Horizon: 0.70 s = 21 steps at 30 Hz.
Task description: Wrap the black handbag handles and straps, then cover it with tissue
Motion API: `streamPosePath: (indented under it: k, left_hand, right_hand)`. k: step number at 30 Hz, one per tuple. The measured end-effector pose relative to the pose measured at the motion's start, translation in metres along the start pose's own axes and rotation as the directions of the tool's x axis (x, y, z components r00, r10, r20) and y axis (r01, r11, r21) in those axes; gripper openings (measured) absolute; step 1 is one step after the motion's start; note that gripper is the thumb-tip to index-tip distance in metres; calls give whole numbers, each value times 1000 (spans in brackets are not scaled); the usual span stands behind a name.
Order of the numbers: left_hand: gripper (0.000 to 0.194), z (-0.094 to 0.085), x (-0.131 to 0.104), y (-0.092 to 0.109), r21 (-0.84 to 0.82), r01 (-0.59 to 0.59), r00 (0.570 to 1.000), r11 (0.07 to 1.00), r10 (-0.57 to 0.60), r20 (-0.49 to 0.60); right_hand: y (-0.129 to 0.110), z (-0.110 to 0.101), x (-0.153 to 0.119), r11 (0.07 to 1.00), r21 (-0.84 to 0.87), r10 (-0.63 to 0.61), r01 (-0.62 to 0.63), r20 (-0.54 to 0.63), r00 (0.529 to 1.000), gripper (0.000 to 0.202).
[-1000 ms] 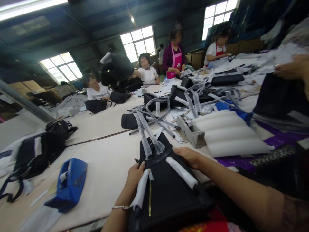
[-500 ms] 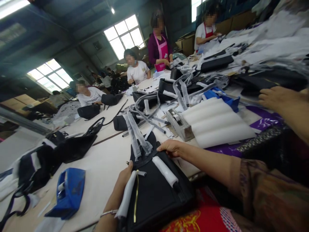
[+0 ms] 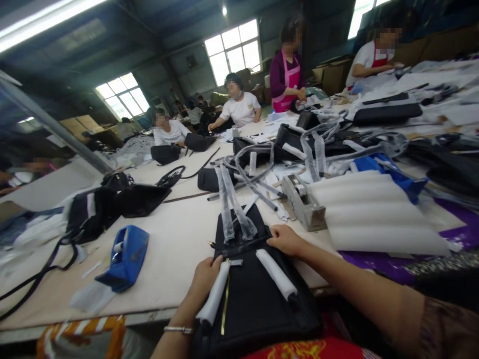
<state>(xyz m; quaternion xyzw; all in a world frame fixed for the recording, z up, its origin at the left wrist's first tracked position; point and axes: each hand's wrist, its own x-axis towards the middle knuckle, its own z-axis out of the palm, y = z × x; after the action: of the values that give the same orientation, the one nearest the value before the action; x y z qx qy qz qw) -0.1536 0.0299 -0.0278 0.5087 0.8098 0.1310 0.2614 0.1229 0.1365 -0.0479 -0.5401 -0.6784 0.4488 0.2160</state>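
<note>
A black bag [image 3: 249, 299] with a gold zip leans toward me over the table's near edge. White foam wraps cover its two side handles or straps, and film-wrapped straps [image 3: 227, 204] rise from its far end. My left hand [image 3: 205, 280] pinches the bag's upper left edge, thumb on top, beside the zip pull. At the upper right edge my right hand [image 3: 287, 241] grips the bag with thumb and fingers. The fingertips of both hands are partly hidden behind the material.
A blue tape dispenser [image 3: 129, 257] stands left on the table [image 3: 168, 269]; a grey one [image 3: 304, 202] is at right, beside white foam sheets [image 3: 374, 214]. More black bags [image 3: 92, 209] and wrapped straps lie around. Several people sit or stand beyond the table.
The view has swung left and levelled, so the scene sits further right. Another person's hand at the right has left the view. Both my hands keep hold of the bag.
</note>
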Motion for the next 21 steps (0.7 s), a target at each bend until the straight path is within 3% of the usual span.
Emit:
streamPosePath:
  k: [5, 8, 11, 14, 17, 21]
  left_hand:
    - [41, 7, -1, -7, 68, -12, 999, 998, 15, -36]
    - [41, 7, 0, -10, 74, -17, 999, 997, 19, -26]
    - [41, 5, 0, -13, 69, -35, 999, 997, 37, -24]
    - [40, 3, -1, -15, 51, -54, 998, 997, 56, -32]
    - [39, 3, -1, -18, 26, -65, 997, 998, 66, -44]
    - [38, 5, -1, -22, 0, -67, 996, 998, 67, -56]
  right_hand:
    - [-1, 0, -26, 984, -163, -80, 69, -60, 995, 22]
    - [-1, 0, -44, 957, -268, -110, 109, 12, 994, 20]
    - [-9, -4, -45, 930, -344, -108, 134, 92, 990, 20]
    - [-32, -13, -18, 962, -222, -159, 160, 22, 987, 24]
    - [-67, -13, 33, 993, -28, -115, 114, -68, 991, 28]
    - [-104, 17, 106, 986, 164, 11, -17, 34, 999, 20]
